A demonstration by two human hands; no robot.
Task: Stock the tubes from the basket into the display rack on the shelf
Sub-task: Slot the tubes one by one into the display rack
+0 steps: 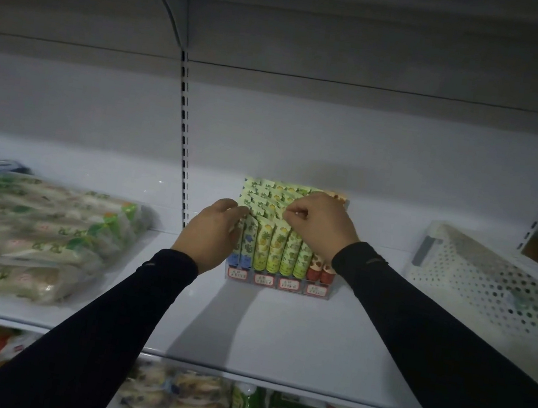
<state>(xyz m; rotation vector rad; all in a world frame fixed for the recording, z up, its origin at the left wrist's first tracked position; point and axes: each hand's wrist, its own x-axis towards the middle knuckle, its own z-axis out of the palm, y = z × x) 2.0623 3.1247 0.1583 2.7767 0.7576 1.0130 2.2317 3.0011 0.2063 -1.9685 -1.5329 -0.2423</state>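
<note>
Your left hand (213, 230) and right hand (318, 223) pinch the flat crimped tops of tubes (277, 248) standing in the rack (279, 283); they look light and soft, so grip that stiff crimp.

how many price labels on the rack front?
4. The price labels run along the display rack front edge: far left, centre-left, centre-right, far right. None looks hidden.
</note>
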